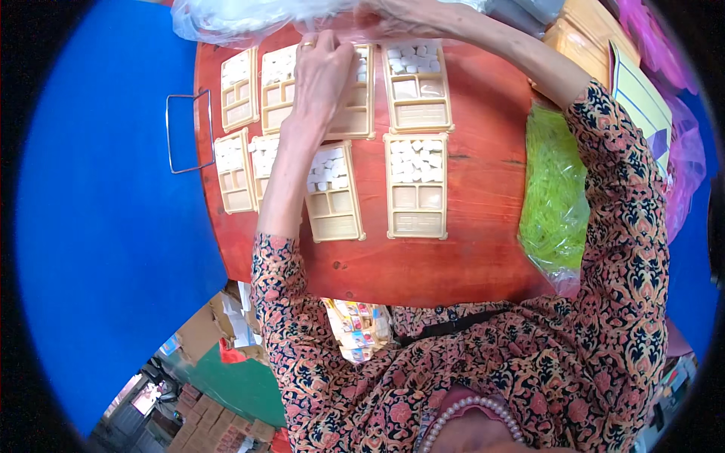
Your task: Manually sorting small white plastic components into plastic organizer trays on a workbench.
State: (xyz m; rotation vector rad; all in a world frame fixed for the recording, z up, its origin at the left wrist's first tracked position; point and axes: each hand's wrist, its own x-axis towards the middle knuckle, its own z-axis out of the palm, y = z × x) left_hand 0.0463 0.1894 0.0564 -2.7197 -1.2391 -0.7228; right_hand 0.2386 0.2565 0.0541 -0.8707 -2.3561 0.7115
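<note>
Several beige compartment trays [418, 198] lie in two rows, with white chunky pieces [417, 159] in their far compartments and their smaller near compartments bare. My left hand [325, 74] reaches over the far row, its fingers curled closed at the near edge of a clear plastic bag [242, 20] of white pieces. What those fingers hold, if anything, is hidden. At the top edge, my right hand [393, 18] is by the same bag, its fingers blurred and partly out of sight. My left hand and forearm cover parts of the trays below them.
The trays stand on a red wooden tabletop [487, 174] with a metal handle [169, 134] at its left. On the right lies a clear bag of green strips [555, 189]. Orange packs [578, 45] and pink plastic [664, 41] crowd the far right corner. Cartons [208, 419] sit below left.
</note>
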